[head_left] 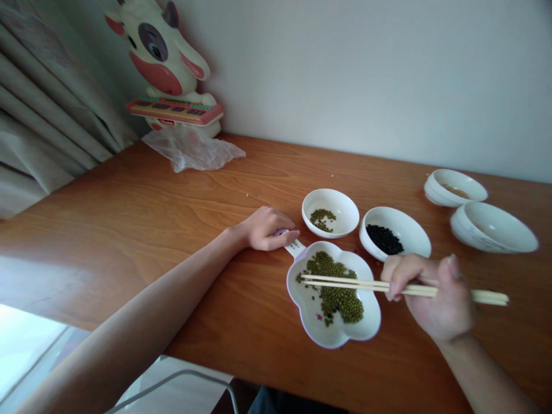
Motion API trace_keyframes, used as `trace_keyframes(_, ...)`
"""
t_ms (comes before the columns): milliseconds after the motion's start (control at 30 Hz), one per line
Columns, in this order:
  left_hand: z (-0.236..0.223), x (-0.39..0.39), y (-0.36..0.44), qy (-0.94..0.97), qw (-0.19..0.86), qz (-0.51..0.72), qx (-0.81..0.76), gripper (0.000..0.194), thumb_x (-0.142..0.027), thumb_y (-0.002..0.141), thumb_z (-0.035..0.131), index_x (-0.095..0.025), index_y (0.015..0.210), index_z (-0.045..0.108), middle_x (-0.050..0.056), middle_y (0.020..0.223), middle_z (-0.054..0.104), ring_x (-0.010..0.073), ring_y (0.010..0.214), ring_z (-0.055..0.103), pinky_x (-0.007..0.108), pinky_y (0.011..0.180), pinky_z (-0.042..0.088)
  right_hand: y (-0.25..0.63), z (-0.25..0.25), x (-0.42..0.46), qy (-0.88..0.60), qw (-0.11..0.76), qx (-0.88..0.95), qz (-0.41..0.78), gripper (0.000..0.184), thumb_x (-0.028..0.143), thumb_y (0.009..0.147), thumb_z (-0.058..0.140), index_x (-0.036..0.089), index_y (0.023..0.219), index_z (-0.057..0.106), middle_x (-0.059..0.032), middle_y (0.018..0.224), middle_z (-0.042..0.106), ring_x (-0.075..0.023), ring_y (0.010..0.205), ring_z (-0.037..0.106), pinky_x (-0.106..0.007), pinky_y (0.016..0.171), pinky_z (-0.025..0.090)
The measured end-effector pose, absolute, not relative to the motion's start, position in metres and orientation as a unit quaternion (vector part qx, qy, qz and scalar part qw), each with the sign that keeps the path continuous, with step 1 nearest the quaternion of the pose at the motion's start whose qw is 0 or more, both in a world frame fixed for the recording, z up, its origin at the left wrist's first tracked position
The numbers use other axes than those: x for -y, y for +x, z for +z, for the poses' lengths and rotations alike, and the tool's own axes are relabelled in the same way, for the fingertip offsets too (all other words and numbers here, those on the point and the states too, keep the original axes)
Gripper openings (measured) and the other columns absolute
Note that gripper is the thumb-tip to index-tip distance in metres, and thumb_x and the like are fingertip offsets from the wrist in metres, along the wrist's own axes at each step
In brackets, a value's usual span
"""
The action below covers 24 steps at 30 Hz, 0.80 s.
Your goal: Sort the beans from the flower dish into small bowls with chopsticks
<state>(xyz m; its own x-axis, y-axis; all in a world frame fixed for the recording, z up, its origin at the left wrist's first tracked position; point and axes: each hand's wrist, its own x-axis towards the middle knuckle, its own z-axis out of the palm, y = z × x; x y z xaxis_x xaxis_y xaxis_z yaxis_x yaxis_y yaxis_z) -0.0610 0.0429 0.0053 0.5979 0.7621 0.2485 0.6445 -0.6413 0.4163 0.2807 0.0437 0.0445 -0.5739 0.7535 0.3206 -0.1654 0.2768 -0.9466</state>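
My left hand [268, 228] is closed around the short handle of a flower-shaped white dish [304, 313] with a lilac rim. Green mung beans [340, 299] are spread across the dish, with a few dark beans and a small pink piece among them. In my right hand [435, 293] is a pair of wooden chopsticks [366, 284], held nearly level. Their tips are over the left part of the dish, near some beans; whether they pinch one I cannot tell. Just behind stand a white bowl [347, 215] with some mung beans and another bowl [416, 236] with black beans.
Two more white bowls stand at the right, one [457, 179] with yellowish bits, the other [495, 230] with its contents hardly visible. A cow-shaped toy keyboard [175, 112] and a clear plastic bag [194, 152] are at the back left, near a curtain [47, 115]. A cable [181, 374] hangs below the table edge.
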Motion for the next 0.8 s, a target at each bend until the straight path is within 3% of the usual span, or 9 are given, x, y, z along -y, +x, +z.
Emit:
trace_keyframes(100,0.005,-0.043,-0.061,0.882,0.143,0.207,-0.398,0.044,-0.039,0.104,0.042,-0.019,0.066,0.051,0.003,0.065,0.061,0.0134,0.057,0.050,0.030,0.057,0.032,0.279,0.041,-0.040,-0.210,0.377,0.700,0.570,0.072,0.062,0.106,0.033,0.021,0.065,0.075,-0.0052,0.053,0.061,-0.0162,0.049,0.054,-0.031,0.047,0.042)
trace_keyframes(333,0.005,-0.043,-0.061,0.884,0.149,0.203,-0.394,0.044,-0.040,0.105,0.041,-0.019,0.067,0.051,0.002,0.065,0.061,0.0129,0.057,0.049,0.030,0.057,0.032,0.283,0.038,-0.047,-0.230,0.427,0.684,0.546,0.069,0.058,0.108,0.032,0.023,0.067,0.076,-0.0033,0.054,0.060,-0.0155,0.053,0.052,-0.030,0.048,0.039)
trace_keyframes(567,0.003,-0.043,-0.062,0.884,0.145,0.196,-0.400,0.044,-0.040,0.105,0.041,-0.019,0.067,0.051,0.002,0.067,0.061,0.0130,0.058,0.050,0.031,0.057,0.032,0.277,0.030,-0.038,-0.214,0.378,0.705,0.561,0.065,0.057,0.107,0.036,0.021,0.070,0.075,-0.0051,0.059,0.063,-0.0170,0.055,0.055,-0.032,0.050,0.042)
trace_keyframes(800,0.004,-0.043,-0.061,0.883,0.148,0.201,-0.398,0.044,-0.039,0.105,0.042,-0.019,0.067,0.049,0.002,0.066,0.059,0.0130,0.058,0.048,0.031,0.057,0.031,0.286,0.036,-0.048,-0.223,0.435,0.686,0.539,0.065,0.055,0.107,0.038,0.023,0.067,0.077,-0.0047,0.054,0.061,-0.0173,0.054,0.053,-0.032,0.051,0.039)
